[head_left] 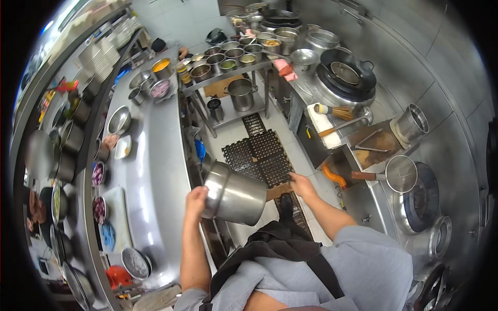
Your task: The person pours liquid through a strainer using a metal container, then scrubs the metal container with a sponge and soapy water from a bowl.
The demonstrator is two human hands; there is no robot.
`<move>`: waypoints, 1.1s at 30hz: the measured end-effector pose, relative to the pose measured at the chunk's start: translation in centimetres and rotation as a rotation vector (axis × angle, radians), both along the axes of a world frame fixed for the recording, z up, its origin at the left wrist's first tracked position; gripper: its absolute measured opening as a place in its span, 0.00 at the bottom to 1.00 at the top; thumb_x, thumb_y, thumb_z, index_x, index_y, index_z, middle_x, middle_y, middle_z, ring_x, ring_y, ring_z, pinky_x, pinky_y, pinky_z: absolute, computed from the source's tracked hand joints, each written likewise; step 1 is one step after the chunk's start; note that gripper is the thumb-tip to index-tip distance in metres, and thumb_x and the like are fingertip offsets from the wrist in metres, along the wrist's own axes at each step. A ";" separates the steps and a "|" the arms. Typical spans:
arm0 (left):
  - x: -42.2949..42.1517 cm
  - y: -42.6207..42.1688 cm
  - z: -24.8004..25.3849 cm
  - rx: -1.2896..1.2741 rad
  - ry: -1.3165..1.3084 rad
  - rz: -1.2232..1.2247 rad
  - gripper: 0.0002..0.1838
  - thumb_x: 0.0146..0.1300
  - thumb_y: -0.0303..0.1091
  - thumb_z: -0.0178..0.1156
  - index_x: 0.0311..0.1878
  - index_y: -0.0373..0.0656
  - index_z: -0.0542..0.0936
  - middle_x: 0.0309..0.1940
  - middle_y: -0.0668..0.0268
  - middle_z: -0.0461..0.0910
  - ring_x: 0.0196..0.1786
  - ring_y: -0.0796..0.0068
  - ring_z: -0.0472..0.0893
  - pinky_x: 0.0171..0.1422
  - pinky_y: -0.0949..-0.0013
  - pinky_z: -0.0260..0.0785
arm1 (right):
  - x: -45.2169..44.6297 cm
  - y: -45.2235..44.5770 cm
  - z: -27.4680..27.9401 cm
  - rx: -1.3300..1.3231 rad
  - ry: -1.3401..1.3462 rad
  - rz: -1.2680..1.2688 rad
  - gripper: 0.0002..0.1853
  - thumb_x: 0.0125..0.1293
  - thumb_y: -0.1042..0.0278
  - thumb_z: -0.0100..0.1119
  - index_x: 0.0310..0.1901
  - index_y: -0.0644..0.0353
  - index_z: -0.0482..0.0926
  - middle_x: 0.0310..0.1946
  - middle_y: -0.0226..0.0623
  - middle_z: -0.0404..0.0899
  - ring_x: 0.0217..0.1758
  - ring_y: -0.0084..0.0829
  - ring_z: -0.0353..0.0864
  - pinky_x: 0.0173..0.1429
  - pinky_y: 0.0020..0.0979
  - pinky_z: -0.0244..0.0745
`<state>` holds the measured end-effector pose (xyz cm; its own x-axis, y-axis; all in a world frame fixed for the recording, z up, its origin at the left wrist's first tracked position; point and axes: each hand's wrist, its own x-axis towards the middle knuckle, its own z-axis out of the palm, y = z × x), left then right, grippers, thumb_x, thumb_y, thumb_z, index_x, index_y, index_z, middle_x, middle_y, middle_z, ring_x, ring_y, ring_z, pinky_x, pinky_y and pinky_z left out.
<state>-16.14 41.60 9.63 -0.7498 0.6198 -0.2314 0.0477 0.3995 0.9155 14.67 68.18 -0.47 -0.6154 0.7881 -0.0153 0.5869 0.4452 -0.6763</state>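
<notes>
A large stainless steel pot (238, 194) hangs tilted over the floor, in front of my body. My left hand (197, 199) is closed on the left side of the pot. To the right of the pot, apart from it, is my right hand (302, 185), held over the aisle with its fingers curled in. Whatever these fingers hold, if anything, is hidden. The inside of the pot is out of sight.
A long steel counter (158, 171) runs along the left, bearing bowls and a cutting board (118, 220). Woks and a strainer (401, 174) line the stove side at right. A black floor mat (259, 158) lies ahead, before a rack (228, 78) of several pots.
</notes>
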 end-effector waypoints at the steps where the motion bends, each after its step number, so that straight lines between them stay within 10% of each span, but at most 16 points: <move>1: 1.5 2.6 0.4 -0.108 0.229 -0.090 0.16 0.66 0.44 0.59 0.33 0.40 0.82 0.24 0.59 0.81 0.28 0.61 0.79 0.35 0.57 0.68 | 2.6 1.3 -0.3 -0.002 -0.061 -0.050 0.20 0.60 0.69 0.55 0.55 0.60 0.78 0.47 0.49 0.82 0.52 0.48 0.81 0.58 0.42 0.75; 4: 3.4 8.5 0.1 -0.315 0.581 -0.219 0.18 0.64 0.47 0.59 0.30 0.40 0.80 0.22 0.47 0.76 0.28 0.46 0.77 0.35 0.53 0.67 | 9.8 3.9 -4.3 -0.007 -0.206 -0.116 0.18 0.61 0.68 0.56 0.52 0.60 0.80 0.42 0.48 0.84 0.49 0.49 0.82 0.54 0.42 0.76; 8: 1.6 12.9 0.7 -0.268 0.550 -0.195 0.18 0.65 0.44 0.60 0.30 0.36 0.79 0.21 0.48 0.77 0.25 0.50 0.77 0.34 0.56 0.68 | 10.5 6.9 -5.0 -0.378 -0.130 -0.189 0.17 0.61 0.65 0.57 0.50 0.60 0.81 0.41 0.50 0.83 0.47 0.49 0.82 0.53 0.41 0.77; 13: -1.8 17.4 -0.5 -0.271 0.363 -0.116 0.18 0.67 0.40 0.59 0.28 0.33 0.78 0.17 0.59 0.74 0.22 0.72 0.70 0.30 0.63 0.65 | 0.0 12.2 -2.2 -0.292 0.140 0.085 0.20 0.64 0.58 0.59 0.52 0.63 0.80 0.40 0.48 0.84 0.45 0.46 0.84 0.51 0.40 0.77; 20: -4.0 26.8 3.8 -0.153 0.491 -0.164 0.16 0.65 0.35 0.61 0.25 0.34 0.75 0.19 0.54 0.75 0.21 0.62 0.73 0.29 0.60 0.64 | -14.1 22.3 7.4 -0.706 0.229 0.187 0.29 0.67 0.43 0.56 0.59 0.58 0.77 0.41 0.42 0.84 0.37 0.34 0.86 0.36 0.33 0.81; 23: -6.8 32.1 6.5 -0.106 0.688 -0.489 0.15 0.60 0.32 0.63 0.22 0.37 0.72 0.20 0.54 0.74 0.25 0.48 0.74 0.30 0.56 0.66 | -18.2 26.7 7.9 -0.952 0.208 0.179 0.36 0.69 0.35 0.48 0.66 0.58 0.70 0.40 0.46 0.83 0.29 0.31 0.84 0.29 0.30 0.81; 30: -13.2 44.0 8.6 0.206 0.848 -1.147 0.09 0.57 0.33 0.64 0.25 0.41 0.76 0.23 0.61 0.76 0.29 0.57 0.78 0.32 0.57 0.71 | -22.7 33.1 9.4 -1.127 0.217 -0.094 0.44 0.65 0.30 0.50 0.61 0.70 0.67 0.36 0.57 0.81 0.25 0.41 0.85 0.25 0.34 0.82; 33: -13.9 48.1 10.8 0.236 0.874 -1.289 0.09 0.58 0.34 0.64 0.26 0.42 0.76 0.23 0.61 0.75 0.30 0.58 0.79 0.32 0.57 0.72 | -22.8 34.5 9.0 -1.115 0.272 -0.217 0.30 0.65 0.49 0.55 0.56 0.71 0.69 0.35 0.57 0.81 0.25 0.44 0.85 0.24 0.37 0.83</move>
